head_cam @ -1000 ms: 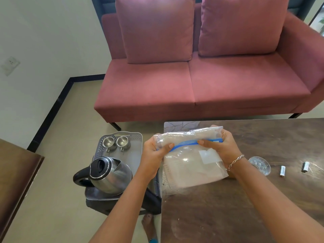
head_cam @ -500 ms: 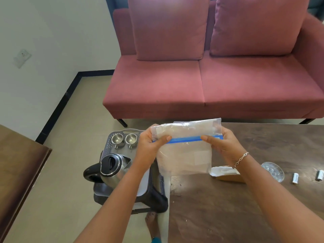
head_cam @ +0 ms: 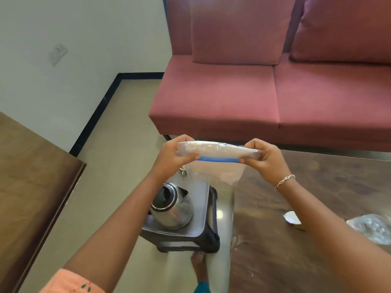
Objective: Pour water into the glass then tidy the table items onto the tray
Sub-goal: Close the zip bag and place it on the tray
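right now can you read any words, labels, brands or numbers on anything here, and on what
None can be read.
Zip bag: blue seal strip, no print visible.
Kettle: no brand or mark visible.
Wall plate: too small and blurred to tell.
White scrap on the table: no writing visible.

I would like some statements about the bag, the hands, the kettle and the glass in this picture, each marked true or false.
1. Both hands hold the plastic bag by its top edge. True: the left hand and the right hand each pinch one end.
2. The bag lies flat on the table. False: it is held up in the air and hangs below the hands.
3. The kettle stands on the grey tray. True.
4. The kettle stands on the brown table. False: its tray is on a low stool beside the table.
5. The glass is in the right hand. False: it rests on the table at the right edge.
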### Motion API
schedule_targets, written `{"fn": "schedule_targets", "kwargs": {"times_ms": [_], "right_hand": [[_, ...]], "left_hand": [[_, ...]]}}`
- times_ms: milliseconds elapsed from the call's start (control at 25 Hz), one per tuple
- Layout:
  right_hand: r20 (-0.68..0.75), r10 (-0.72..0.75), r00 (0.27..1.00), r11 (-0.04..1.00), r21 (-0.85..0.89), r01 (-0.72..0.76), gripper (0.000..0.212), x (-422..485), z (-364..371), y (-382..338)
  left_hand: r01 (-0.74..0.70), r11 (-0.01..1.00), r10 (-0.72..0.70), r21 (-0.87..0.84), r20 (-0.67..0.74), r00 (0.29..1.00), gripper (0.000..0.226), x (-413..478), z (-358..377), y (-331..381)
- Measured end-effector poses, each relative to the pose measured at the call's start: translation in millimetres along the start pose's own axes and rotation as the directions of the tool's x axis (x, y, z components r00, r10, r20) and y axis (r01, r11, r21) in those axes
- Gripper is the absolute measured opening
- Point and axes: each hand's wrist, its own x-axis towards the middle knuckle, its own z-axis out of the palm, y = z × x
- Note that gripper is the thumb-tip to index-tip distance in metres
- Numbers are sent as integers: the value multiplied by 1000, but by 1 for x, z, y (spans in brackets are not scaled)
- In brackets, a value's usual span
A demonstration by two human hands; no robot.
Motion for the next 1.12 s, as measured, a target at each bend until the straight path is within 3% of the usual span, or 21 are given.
{"fn": "schedule_targets", "kwargs": {"times_ms": [240, 400, 520, 680, 880, 1040, 1120], "right_hand": [[6, -59, 998, 975, -215, 59, 15, 43, 76, 22], [110, -63, 992, 895, -433, 105, 7, 59, 126, 49], [245, -73, 967, 825, -531, 197, 7, 68, 159, 71], [376, -104, 921, 747, -582, 322, 28, 76, 188, 98], [561, -27, 827, 668, -605, 432, 27, 81, 214, 121], [634, 66, 770, 690, -586, 424, 30, 83, 227, 133], [642, 97, 761, 701, -587, 406, 34, 82, 231, 137]], "left_hand": [[59, 950, -39, 307, -70, 997, 12, 18, -59, -56], [57, 770, -8, 635, -80, 997, 27, 24, -80, -100], [22, 636, -35, 771, 0, 999, 20, 24, -93, -139], [-180, 499, 8, 848, 203, 979, 25, 23, -103, -187], [-450, 313, 28, 836, 465, 885, 34, 20, -108, -236], [-520, 246, -51, 818, 547, 836, 40, 14, -106, -258], [-507, 282, -90, 814, 549, 831, 48, 11, -105, -264]]}}
